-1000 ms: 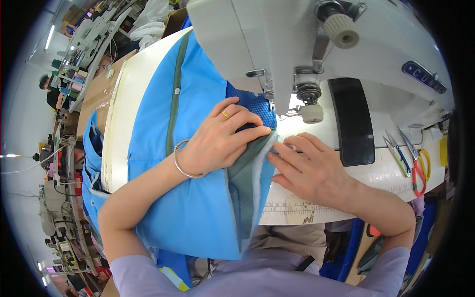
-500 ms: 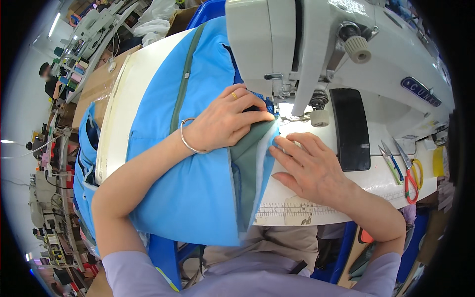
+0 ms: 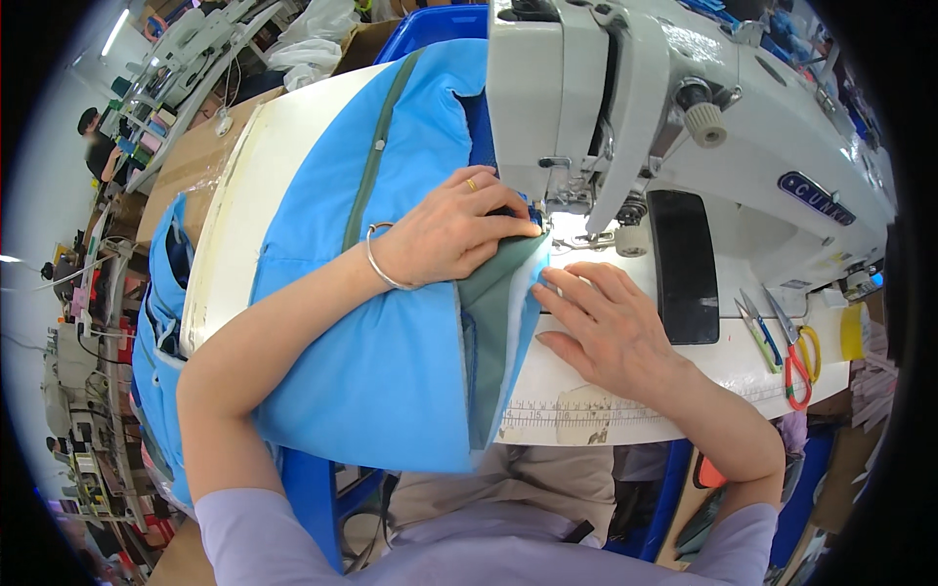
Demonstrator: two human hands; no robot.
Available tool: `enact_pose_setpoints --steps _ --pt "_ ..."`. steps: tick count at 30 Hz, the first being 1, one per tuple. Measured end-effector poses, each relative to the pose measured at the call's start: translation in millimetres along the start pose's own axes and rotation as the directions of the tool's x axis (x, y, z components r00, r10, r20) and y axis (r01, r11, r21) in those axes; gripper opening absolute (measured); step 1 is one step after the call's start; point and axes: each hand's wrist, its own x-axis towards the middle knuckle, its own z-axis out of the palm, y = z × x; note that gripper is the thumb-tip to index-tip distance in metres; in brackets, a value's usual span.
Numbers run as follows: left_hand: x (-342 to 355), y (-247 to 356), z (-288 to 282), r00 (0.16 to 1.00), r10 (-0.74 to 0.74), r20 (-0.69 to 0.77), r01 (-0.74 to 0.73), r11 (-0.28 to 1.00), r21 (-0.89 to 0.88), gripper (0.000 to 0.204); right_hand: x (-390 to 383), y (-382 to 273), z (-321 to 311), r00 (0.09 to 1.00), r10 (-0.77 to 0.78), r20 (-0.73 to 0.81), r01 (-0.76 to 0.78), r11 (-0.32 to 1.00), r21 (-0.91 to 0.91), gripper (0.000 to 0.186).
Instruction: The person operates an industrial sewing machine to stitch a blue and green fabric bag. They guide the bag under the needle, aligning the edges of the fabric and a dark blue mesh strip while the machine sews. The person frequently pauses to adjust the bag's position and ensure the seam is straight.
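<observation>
A bright blue fabric piece (image 3: pixel 362 410) with a dark green zipper (image 3: pixel 382 137) lies across the table under my left arm. Its folded edge shows a grey-green lining (image 3: pixel 496 283) and a white layer, and runs up to the sewing machine's presser foot (image 3: pixel 549 223). My left hand (image 3: pixel 451 230), bent over the fabric, grips it with thumb and index tip close beside the foot. My right hand (image 3: pixel 616 322) lies palm down to the right, fingers extended, its fingertips touching the blue edge. The needle tip is too small to make out.
The white sewing machine (image 3: pixel 684 107) fills the upper right, with a black plate (image 3: pixel 684 266) on its bed. Red-and-yellow-handled scissors (image 3: pixel 796 356) and thread snips (image 3: pixel 760 332) lie at the right. More blue fabric pieces (image 3: pixel 166 303) hang at the left. A blue crate (image 3: pixel 430 29) stands behind.
The view has shifted slightly, so the machine appears farther right. Both hands keep nearly the same places on the fabric.
</observation>
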Motion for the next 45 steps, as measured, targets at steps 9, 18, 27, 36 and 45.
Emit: enact_pose_setpoints --steps 9,18,27,36,45 --pt "-3 31 6 0.999 0.033 0.043 -0.031 0.998 -0.048 0.039 -1 -1 0 1.000 -0.021 0.019 0.021 1.000 -0.010 0.040" --pt "-3 25 5 1.000 0.010 0.026 -0.009 1.000 -0.028 0.038 -1 -1 0 0.997 0.002 0.071 -0.005 0.999 0.044 0.043" --pt "-4 19 5 1.000 0.014 0.003 -0.014 0.999 -0.041 0.034 4 0 -5 0.996 -0.020 0.084 0.020 1.000 -0.001 0.046" --pt "-7 15 16 0.995 0.027 -0.100 -0.033 0.998 -0.058 0.021 5 0 -5 0.996 -0.025 0.091 0.023 0.999 0.023 0.049" --pt "-6 8 12 1.000 0.022 -0.022 -0.024 0.993 -0.114 0.030 4 1 -3 0.996 -0.008 0.090 0.006 1.000 0.028 0.051"
